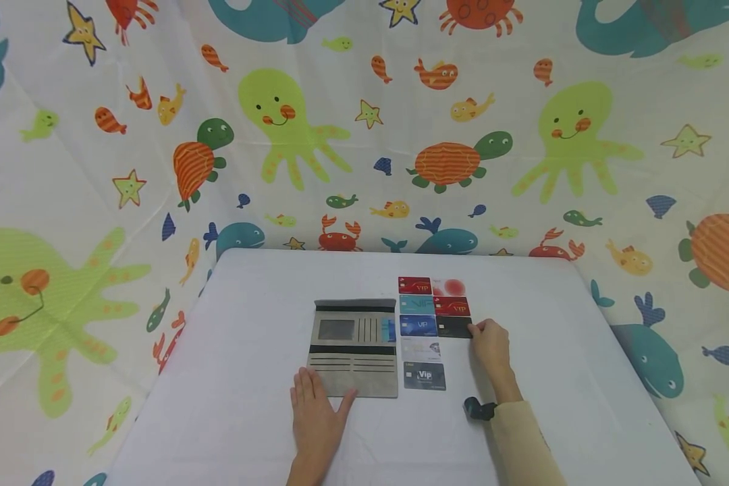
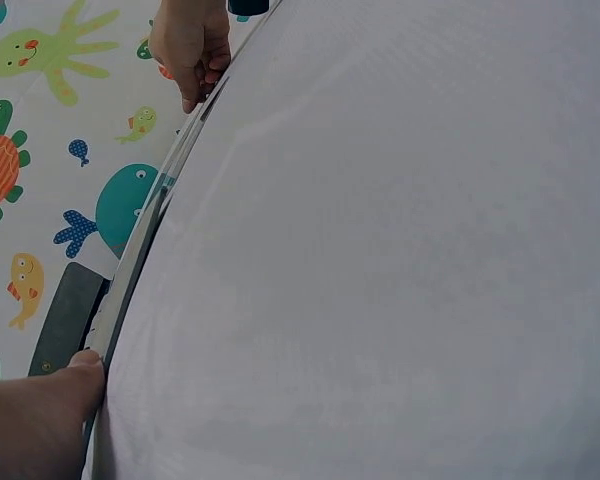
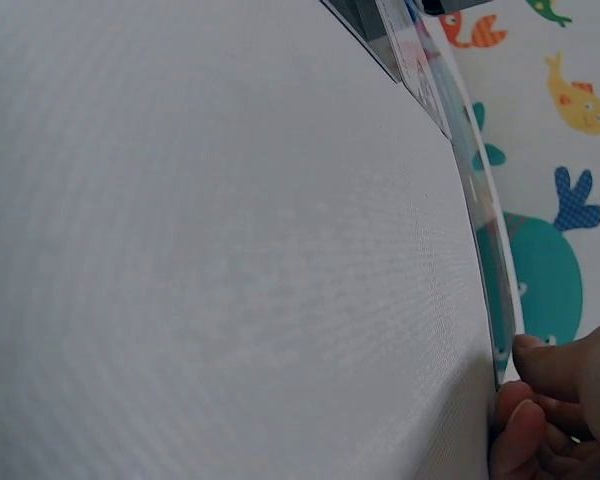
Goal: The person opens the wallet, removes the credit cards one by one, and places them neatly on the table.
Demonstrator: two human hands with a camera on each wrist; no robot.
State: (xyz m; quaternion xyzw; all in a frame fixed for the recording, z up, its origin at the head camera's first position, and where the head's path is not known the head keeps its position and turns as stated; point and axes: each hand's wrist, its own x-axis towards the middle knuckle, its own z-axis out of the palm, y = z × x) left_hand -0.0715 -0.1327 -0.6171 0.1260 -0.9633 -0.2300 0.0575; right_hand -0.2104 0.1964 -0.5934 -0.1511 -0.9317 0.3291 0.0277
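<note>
A grey wallet (image 1: 373, 385) lies unfolded on the white table, with a blue card (image 1: 388, 330) showing in its right-hand slot. My left hand (image 1: 317, 418) rests its straight fingers on the wallet's lower left edge; the thumb also shows in the left wrist view. To the wallet's right, cards lie in two columns. My right hand (image 1: 491, 347) pinches the right edge of the black card (image 1: 454, 327), lowest in the right column. In the right wrist view, thumb and fingers meet at a thin edge, while the card's face is hidden.
Above the black card are a red VIP card (image 1: 451, 306) and a white card with red dots (image 1: 448, 288). The left column holds red (image 1: 414, 285), teal (image 1: 416, 304), blue (image 1: 418, 325), white (image 1: 421, 349) and dark grey (image 1: 424, 376) cards. A sea-animal curtain (image 1: 364, 148) surrounds the table.
</note>
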